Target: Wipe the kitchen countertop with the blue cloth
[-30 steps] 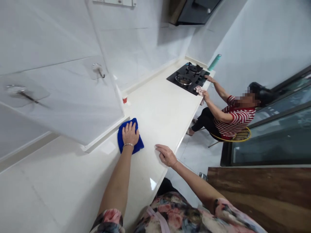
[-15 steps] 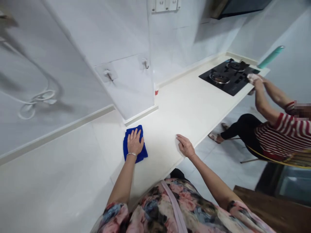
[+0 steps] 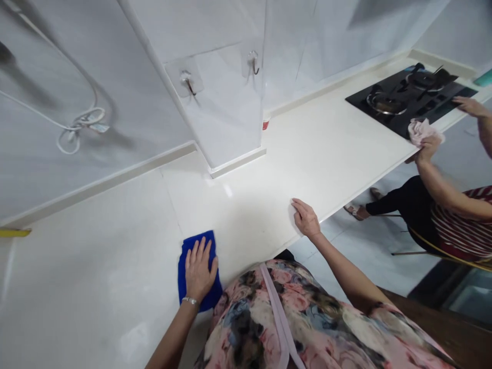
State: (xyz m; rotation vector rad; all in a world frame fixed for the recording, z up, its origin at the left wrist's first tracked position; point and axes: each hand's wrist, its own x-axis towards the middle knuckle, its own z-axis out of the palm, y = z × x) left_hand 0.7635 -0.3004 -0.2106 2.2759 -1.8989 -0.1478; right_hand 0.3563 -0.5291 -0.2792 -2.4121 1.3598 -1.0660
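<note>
Left hand: at 7 o'clock of the view, laid flat on the blue cloth; fingers stretched toward 12 o'clock and slightly apart, thumb out toward 1 o'clock; a bracelet rings the wrist.
Blue cloth: at 7 o'clock, spread on the pale countertop beneath the left hand, just beside the floral top; whether cloth and top touch, I cannot tell.
Right hand: at 4 o'clock, resting on the countertop near its front edge; fingers close together, pointing toward 10 o'clock, palm hidden.
Pillar: at 11 o'clock, its foot on the countertop, two hooks on its face.
Red-and-white container: at 1 o'clock, partly hidden behind the pillar.
Stove: at 2 o'clock, black, let into the countertop.
Co-worker: at 3 o'clock, seated, in a striped top; one hand is closed round a pink cloth at the stove's near corner, the other reaches over its front edge.
White cord: between 9 and 10 o'clock, bundled in loops against the wall.
Yellow strip: at 9 o'clock, cut off by the view's edge.
</note>
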